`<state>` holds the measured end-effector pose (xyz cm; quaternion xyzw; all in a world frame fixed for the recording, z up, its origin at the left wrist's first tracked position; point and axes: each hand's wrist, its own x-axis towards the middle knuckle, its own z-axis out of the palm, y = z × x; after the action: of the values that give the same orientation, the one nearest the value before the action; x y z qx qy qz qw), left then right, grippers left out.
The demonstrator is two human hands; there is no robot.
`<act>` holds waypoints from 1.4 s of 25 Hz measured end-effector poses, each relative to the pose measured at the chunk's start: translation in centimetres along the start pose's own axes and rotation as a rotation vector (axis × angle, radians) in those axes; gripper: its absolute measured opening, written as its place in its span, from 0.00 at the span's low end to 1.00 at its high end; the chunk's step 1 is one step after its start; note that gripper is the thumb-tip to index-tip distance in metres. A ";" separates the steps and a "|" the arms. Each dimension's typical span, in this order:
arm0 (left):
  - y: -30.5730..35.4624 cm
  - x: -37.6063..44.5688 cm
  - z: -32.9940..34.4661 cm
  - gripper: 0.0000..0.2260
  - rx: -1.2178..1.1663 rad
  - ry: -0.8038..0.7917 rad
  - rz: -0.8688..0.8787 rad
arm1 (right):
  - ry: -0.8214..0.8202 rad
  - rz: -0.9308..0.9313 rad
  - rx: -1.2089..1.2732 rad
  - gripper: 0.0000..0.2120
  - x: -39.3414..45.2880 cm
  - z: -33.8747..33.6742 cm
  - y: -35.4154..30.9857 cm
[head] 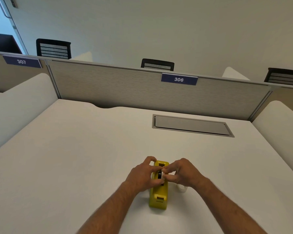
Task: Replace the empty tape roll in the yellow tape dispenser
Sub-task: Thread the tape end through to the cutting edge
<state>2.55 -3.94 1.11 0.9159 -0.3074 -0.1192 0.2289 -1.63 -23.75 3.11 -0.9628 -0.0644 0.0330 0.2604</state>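
Left hand [143, 173]: curled against the left side of the yellow tape dispenser [159, 191], fingers wrapped over its top edge, gripping the body.
Right hand [181, 173]: fingertips pinched shut on a small pale roll core [162, 175] right at the dispenser's middle slot.
Roll core: sitting against a black hub [159, 175], over the slot; in or out of the cradle, cannot tell.
Yellow tape dispenser: standing upright on the bench [74, 157], lower centre of the frame, cutter end toward the bottom edge.
Clear tape roll [182, 188]: lying flat on the bench just right of the dispenser, partly hidden under the right wrist.
Forearms: both bare, coming in from the bottom edge and meeting at the dispenser.
Grey hatch [191, 125]: set flush in the bench, right of centre, well apart from the hands.
Divider panel [117, 86]: grey, across the middle, carrying a blue 306 label [179, 79]; a 307 label [21, 61] at upper left.
Chair backs [53, 48]: black mesh, peeking above the divider.
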 end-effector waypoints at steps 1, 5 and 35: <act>0.0 0.0 0.0 0.25 0.000 0.000 0.001 | 0.002 0.001 0.002 0.11 0.0 0.0 0.0; -0.2 0.0 0.0 0.25 -0.001 0.004 0.003 | 0.012 -0.009 -0.014 0.10 0.1 0.1 -0.2; 0.0 0.0 -0.2 0.24 -0.012 -0.010 0.004 | -0.010 -0.031 -0.066 0.14 0.3 0.1 0.1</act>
<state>2.60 -3.85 1.31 0.9134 -0.3094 -0.1251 0.2329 -1.36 -23.73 3.02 -0.9696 -0.0818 0.0318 0.2286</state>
